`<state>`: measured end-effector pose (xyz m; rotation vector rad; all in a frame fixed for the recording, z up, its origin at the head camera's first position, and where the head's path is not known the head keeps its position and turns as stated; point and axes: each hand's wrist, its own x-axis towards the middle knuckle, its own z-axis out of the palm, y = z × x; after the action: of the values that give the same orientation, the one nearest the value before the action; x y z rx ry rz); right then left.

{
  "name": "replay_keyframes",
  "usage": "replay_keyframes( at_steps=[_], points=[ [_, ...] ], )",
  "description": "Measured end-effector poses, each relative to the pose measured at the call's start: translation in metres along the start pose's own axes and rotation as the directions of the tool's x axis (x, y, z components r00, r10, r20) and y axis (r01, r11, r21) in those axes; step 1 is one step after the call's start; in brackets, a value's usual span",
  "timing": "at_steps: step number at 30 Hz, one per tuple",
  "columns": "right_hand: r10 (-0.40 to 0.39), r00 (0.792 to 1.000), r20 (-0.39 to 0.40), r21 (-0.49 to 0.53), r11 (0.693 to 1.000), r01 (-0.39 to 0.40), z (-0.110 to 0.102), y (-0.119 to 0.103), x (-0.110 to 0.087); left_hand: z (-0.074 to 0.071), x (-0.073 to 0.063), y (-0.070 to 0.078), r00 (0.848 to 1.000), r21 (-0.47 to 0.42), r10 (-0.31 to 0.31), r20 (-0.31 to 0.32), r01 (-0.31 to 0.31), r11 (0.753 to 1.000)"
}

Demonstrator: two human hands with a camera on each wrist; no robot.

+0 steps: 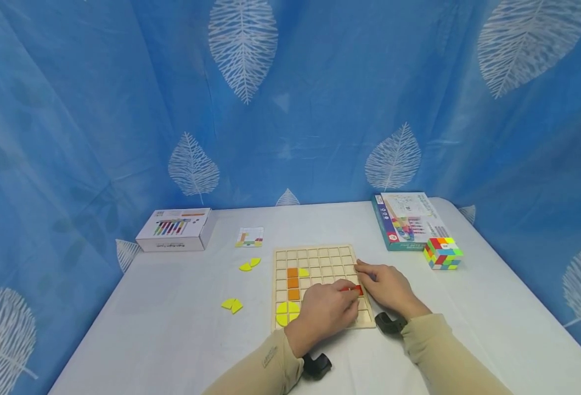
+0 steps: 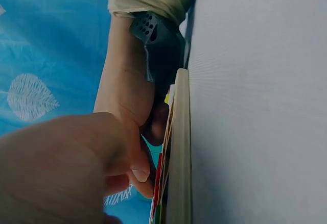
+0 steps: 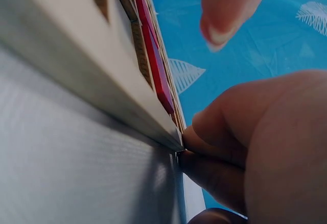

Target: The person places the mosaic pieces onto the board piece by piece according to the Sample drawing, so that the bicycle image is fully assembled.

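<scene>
The wooden grid board (image 1: 327, 262) lies flat on the table. My left hand (image 1: 322, 310) reaches across its lower part, fingers bent, its fingertips pinching a small red tile (image 1: 359, 291) near the board's right side. With bent fingers, my right hand (image 1: 386, 285) grips that same side edge; in the right wrist view its fingertips (image 3: 191, 137) are against the edge. Red tiles (image 3: 157, 63) run along the grid close by. Three orange tiles (image 1: 293, 283) form a column on the board. Yellow quarter-round tiles (image 1: 288, 307) make a circle, partly behind my left hand.
Loose yellow tiles (image 1: 232, 305) lie left of the board. A pattern card (image 1: 249, 237) lies behind it. A white box (image 1: 176, 230) stands at the back left; a flat box (image 1: 411, 222) and a colourful puzzle cube (image 1: 442, 253) are at the back right.
</scene>
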<state>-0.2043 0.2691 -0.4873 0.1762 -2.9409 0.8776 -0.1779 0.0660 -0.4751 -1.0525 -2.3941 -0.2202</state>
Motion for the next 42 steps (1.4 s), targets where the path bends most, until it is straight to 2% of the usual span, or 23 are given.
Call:
replay_keyframes(
  at_steps=[3, 7, 10, 13, 15, 18, 21, 23, 25, 26, 29, 34, 40, 42],
  points=[
    [0.0, 1.0, -0.004, 0.006, 1.0, 0.0, 0.001, 0.0, 0.0, -0.007, -0.002, -0.001, 0.999, -0.028, -0.032, -0.002, 0.032, 0.999],
    [0.004, 1.0, -0.005, 0.011, 1.0, -0.004, 0.001, 0.0, 0.0, -0.022, -0.008, -0.01, 0.995, -0.082, -0.095, 0.023, 0.097, 0.992],
    [0.018, 1.0, 0.005, 0.023, 1.0, -0.018, 0.001, 0.0, 0.0, -0.036, -0.018, -0.026, 0.985, -0.119, -0.165, 0.05, 0.17, 0.978],
    [0.025, 1.0, 0.019, 0.029, 0.999, -0.025, 0.0, -0.002, 0.0, -0.05, -0.035, -0.048, 0.963, -0.132, -0.256, 0.082, 0.265, 0.955],
    [0.027, 0.999, 0.028, 0.028, 0.999, -0.028, 0.0, -0.003, 0.001, -0.058, -0.049, -0.065, 0.939, -0.12, -0.331, 0.095, 0.34, 0.933],
    [0.026, 0.999, 0.032, 0.021, 0.999, -0.026, -0.002, -0.005, 0.003, -0.068, -0.073, -0.091, 0.888, -0.083, -0.448, 0.103, 0.457, 0.886],
    [0.022, 0.999, 0.033, 0.019, 1.0, -0.023, -0.003, -0.006, 0.003, -0.075, -0.097, -0.115, 0.816, -0.058, -0.564, 0.129, 0.574, 0.817],
    [0.024, 0.999, 0.037, 0.021, 0.999, -0.025, -0.002, -0.006, 0.003, -0.079, -0.109, -0.128, 0.773, -0.048, -0.611, 0.17, 0.626, 0.778],
    [0.036, 0.998, 0.044, 0.021, 0.999, -0.037, -0.002, -0.005, 0.002, -0.082, -0.117, -0.14, 0.742, -0.038, -0.632, 0.223, 0.654, 0.755],
    [0.04, 0.998, 0.049, 0.02, 0.999, -0.041, -0.002, -0.005, 0.001, -0.083, -0.119, -0.145, 0.736, -0.033, -0.63, 0.247, 0.657, 0.753],
    [0.054, 0.997, 0.06, 0.02, 0.998, -0.056, -0.002, -0.004, -0.002, -0.086, -0.121, -0.155, 0.73, -0.041, -0.604, 0.32, 0.648, 0.761],
    [0.057, 0.996, 0.066, 0.033, 0.998, -0.059, -0.002, -0.003, -0.004, -0.087, -0.122, -0.156, 0.723, -0.065, -0.553, 0.414, 0.63, 0.774],
    [0.032, 0.998, 0.06, 0.029, 0.999, -0.033, -0.002, -0.004, -0.003, -0.088, -0.123, -0.157, 0.707, -0.045, -0.535, 0.463, 0.621, 0.782],
    [0.025, 0.998, 0.06, 0.023, 0.999, -0.027, -0.002, -0.005, -0.001, -0.09, -0.124, -0.159, 0.698, -0.051, -0.532, 0.48, 0.627, 0.777]
  ],
)
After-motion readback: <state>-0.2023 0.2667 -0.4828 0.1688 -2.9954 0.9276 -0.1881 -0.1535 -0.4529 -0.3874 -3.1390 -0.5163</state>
